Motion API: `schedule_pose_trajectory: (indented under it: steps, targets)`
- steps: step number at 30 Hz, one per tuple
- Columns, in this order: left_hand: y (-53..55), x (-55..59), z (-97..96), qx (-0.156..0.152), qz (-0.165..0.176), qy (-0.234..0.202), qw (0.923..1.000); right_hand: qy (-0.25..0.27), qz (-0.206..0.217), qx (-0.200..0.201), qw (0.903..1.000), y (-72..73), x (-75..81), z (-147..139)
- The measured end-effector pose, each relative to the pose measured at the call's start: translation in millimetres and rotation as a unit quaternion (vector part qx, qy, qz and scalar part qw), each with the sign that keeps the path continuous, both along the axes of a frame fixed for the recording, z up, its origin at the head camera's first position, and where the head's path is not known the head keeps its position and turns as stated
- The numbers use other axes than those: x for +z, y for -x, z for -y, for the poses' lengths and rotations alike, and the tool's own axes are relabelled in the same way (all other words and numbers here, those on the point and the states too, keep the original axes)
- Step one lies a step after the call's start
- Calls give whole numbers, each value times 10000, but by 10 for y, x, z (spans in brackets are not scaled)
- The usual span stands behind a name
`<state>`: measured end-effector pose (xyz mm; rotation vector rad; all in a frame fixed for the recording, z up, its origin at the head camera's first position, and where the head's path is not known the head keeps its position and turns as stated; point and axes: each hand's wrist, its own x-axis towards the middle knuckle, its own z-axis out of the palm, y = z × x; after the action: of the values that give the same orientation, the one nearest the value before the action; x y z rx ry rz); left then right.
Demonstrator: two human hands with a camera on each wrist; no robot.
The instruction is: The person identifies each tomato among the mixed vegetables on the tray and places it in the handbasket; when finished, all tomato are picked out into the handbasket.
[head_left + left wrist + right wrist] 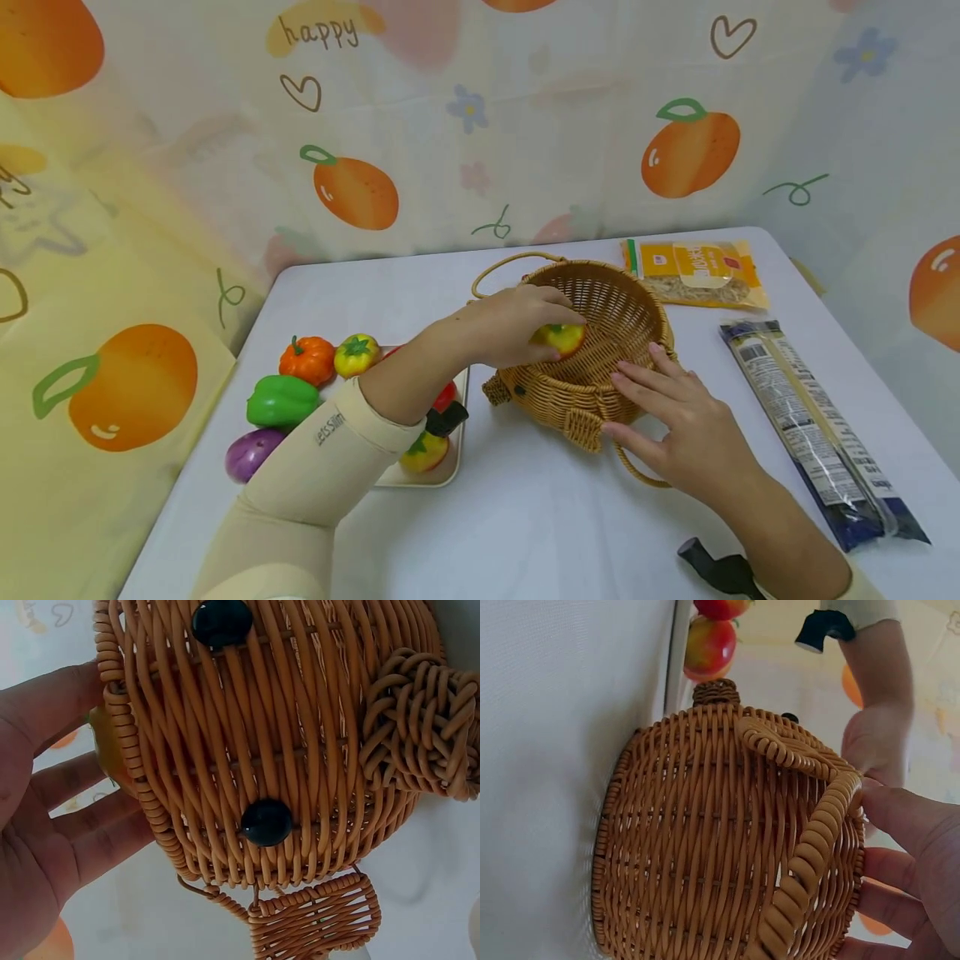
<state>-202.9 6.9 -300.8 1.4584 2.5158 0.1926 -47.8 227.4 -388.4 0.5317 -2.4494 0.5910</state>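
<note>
Nearest the head camera, the left arm, in a pale sleeve (300, 492), slanted up from the lower left, bare from below the elbow to the hand. Beneath it spread the white-covered table (525, 525). From the lower right rose the right forearm (780, 525), mostly bare, angled up and leftward, so that both arms converged on a woven basket (555, 406) standing on the cloth. Right of that forearm lay a long dark packet (821, 433); under the left arm was a tray (397, 477), partly hidden.

At the basket's near right side, the right hand (678, 417) lay with its back upward and fingers spread, fairly straight, touching the rim; its thumb reached low beside the woven ear (582, 429). Across the opposite side, the left hand (517, 325) reached over the rim, knuckles upward, fingers and thumb bent around a fruit. Smallest of these, the red-and-yellow fruit (566, 337) sat in that grasp at the basket's mouth, just inside the left rim; whether it touched the weave could not be told.
</note>
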Motion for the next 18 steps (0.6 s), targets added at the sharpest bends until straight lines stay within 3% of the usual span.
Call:
schedule_pose_trajectory:
  steps: [7, 13, 18]
  targets:
    - [11, -22, -16, 46, 55, 257, 9996, 36, -99, 25, 9999, 1, -16, -3]
    - [-11, -33, 33, -33, -98, 91, 9999, 11, -43, 54, 10000, 9, -24, -25]
    - [-75, 6, 129, 259, -239, 170, 9992, -5, 69, 9, 10000, 3, -13, -20]
